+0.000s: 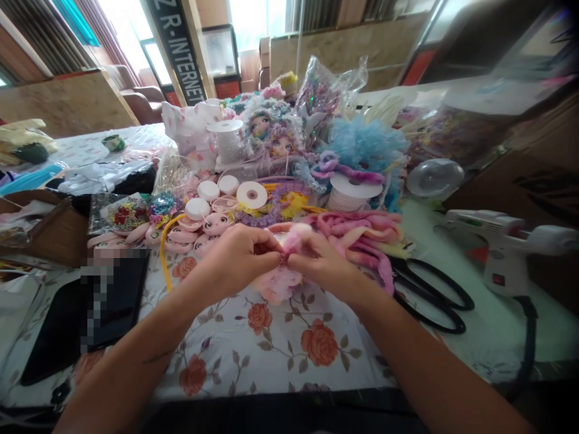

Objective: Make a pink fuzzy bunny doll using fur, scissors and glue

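Both hands meet over the flowered tablecloth (217, 355), around a fluffy pink and cream piece (278, 286). My left hand (239, 256) pinches its upper part from the left, thumb against fingertips. From the right, my right hand (319, 259) grips the same piece, its fingers curled close to the left thumb. Fluff shows above and below the fingertips, and the fingers hide its middle. Just behind the hands lie small doll heads (217, 223) and a bundle of pink wool strands (362, 226).
Black-handled scissors (434, 295) and a white glue gun (502, 241) lie at the right. A black tablet (120, 301) is at the left beside a cardboard box (67, 235). Spools (355, 190), blue tulle (368, 144) and bagged trims are heaped behind.
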Tool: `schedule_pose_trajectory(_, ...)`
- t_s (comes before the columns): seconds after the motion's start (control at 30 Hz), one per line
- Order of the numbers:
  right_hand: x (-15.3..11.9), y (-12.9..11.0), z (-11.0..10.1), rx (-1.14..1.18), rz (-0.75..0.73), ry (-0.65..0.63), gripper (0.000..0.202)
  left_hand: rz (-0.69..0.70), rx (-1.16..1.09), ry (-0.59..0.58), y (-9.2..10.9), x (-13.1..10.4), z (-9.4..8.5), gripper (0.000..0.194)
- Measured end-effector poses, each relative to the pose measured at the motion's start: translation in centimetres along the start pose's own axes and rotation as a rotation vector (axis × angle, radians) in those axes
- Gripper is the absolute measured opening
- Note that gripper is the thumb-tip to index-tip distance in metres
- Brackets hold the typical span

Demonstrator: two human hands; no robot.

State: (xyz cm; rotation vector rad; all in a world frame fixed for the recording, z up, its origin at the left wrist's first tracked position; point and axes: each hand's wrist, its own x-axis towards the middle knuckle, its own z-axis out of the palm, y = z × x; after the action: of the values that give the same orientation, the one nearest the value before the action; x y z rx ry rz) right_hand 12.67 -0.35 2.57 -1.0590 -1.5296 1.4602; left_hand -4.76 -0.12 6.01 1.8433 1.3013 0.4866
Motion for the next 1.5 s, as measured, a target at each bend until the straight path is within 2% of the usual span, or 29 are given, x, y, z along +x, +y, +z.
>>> schedule_pose_trajectory(0.23,0.1,0.0,0.1,0.071,0.07,0.061,0.02,0.018,0.033,0.038,0.4,0.1,0.2,0.016)
schedule_pose_trajectory(0.4,0.1,0.2,-0.1,0.115,0.008,0.065,0.011,0.096,0.112,0.037,0.4,0.2,-0.1,0.015)
schedule_pose_trajectory(0.5,0.1,0.3,-0.1,0.114,0.0,0.06,0.016,0.098,0.136,0.006,0.6,0.0,-0.2,0.014)
schedule_pose_trajectory(0.73,0.0,0.5,0.1,0.113,-0.01,0.045,0.032,0.172,0.344,0.105,1.4,-0.5,0.3,0.009)
schedule_pose_trajectory(1.03,0.1,0.2,-0.1,0.199,0.004,0.014,0.026,0.151,0.09,0.034,0.7,-0.1,0.0,0.01)
schedule_pose_trajectory(1.17,0.2,0.0,-0.1,0.212,0.002,0.006,0.02,0.144,0.066,0.035,0.7,0.1,0.0,0.009)
schedule_pose_trajectory(1.5,0.1,0.2,-0.3,0.249,0.041,-0.008,0.035,0.197,0.097,-0.005,0.8,0.1,-0.3,0.008)
